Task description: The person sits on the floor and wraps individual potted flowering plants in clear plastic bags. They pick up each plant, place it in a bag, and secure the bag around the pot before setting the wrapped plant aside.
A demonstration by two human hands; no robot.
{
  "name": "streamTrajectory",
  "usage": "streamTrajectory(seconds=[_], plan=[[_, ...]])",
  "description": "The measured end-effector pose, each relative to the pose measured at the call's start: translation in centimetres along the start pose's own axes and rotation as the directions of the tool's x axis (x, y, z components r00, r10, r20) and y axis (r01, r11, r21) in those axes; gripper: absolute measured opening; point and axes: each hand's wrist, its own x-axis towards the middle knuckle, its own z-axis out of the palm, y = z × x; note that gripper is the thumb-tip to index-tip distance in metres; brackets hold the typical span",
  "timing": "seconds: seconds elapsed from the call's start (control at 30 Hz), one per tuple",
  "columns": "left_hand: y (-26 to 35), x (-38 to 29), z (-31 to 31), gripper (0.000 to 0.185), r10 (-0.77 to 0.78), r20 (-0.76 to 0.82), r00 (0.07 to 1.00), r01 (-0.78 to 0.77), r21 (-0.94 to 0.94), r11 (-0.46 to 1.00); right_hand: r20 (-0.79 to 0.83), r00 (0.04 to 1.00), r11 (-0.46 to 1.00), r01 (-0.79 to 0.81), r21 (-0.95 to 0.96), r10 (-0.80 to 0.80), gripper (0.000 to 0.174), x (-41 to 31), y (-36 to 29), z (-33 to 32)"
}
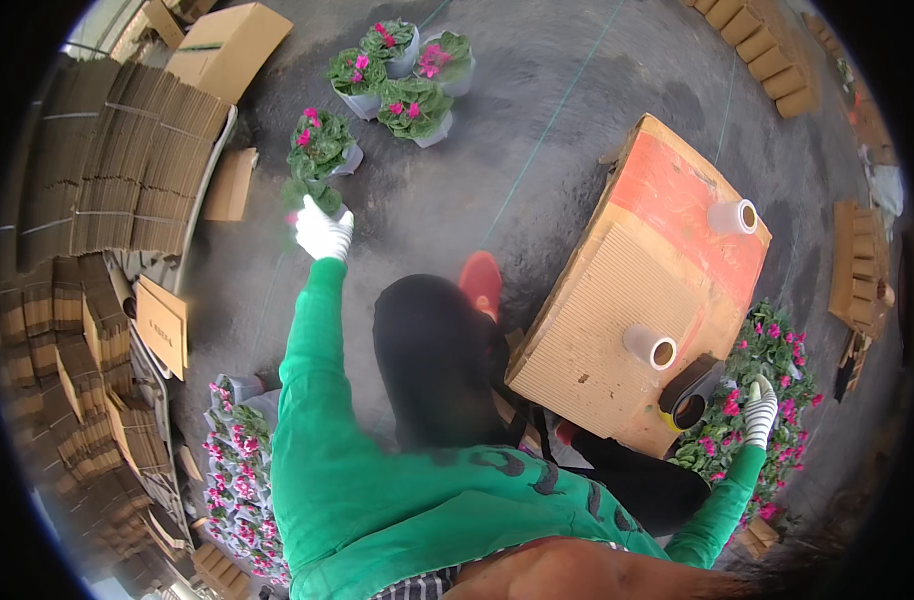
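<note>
My left hand (324, 231), in a white glove, is stretched out over the floor on a potted cyclamen (318, 195) with green leaves. The hand hides most of its pot, and the plant is a little blurred. Just beyond it stands another pink cyclamen (319, 146) in a pale sleeve. On the other side my right hand (761, 412), in a striped white glove, reaches over a dense group of pink cyclamens (791, 382). Its fingers lie against the leaves and flowers, and whether they grip a plant is not visible.
A worn cardboard box (577, 315) stands before me, bearing film rolls (727, 217) and a tape dispenser (689, 397). Several potted cyclamens (415, 109) stand ahead. Flattened cartons (126, 157) are stacked at left, above more sleeved cyclamens (239, 480). My red shoe (481, 281) is on the dark floor.
</note>
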Motion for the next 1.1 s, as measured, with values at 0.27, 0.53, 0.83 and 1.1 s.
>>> streamTrajectory(seconds=[0.27,0.53,0.83,1.1], plan=[[-2.9,4.3,-1.7,0.012,0.046,0.086,0.995,-0.024,-0.244,0.97,0.032,0.999,0.998,0.037,0.059,-0.039,0.03,-4.4,-6.6,1.2],[5.3,5.6,-20.9,0.026,0.615,-0.117,0.779,-0.565,-0.554,0.611,0.004,0.97,0.882,0.221,0.415,-0.245,0.042,-12.0,-23.2,4.4],[23.3,-6.2,-33.5,0.022,0.869,-0.463,0.173,-0.931,-0.364,-0.008,0.036,0.889,0.884,0.458,-0.091,-0.456,0.07,-10.8,-22.3,14.5],[27.0,-20.0,-31.4,0.043,0.946,-0.269,0.179,-0.721,-0.69,-0.06,-0.298,0.842,0.887,0.383,-0.257,-0.449,0.076,-13.4,-18.1,10.7]])
